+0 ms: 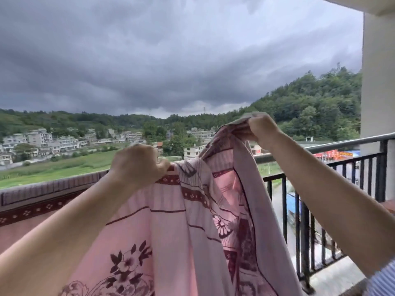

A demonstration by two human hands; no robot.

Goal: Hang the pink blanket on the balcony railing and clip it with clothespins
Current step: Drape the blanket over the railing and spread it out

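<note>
While the pink blanket is held up in front of the balcony railing, its top edge is gripped by both hands, which are apart. The left hand is curled round a bunched part of the edge at about rail height. The right hand is raised higher and clamped on a gathered corner, above the rail. Between the hands the cloth sags in folds and hangs down toward the bottom of the view. To the left, part of the blanket is already draped over the rail, its dark red patterned border showing. Flower prints in dark red are seen on the pink cloth. A striped sleeve is visible at the lower right. Beyond the railing, houses, green fields, a wooded hill and dark clouds are seen. A white pillar stands at the right.
</note>
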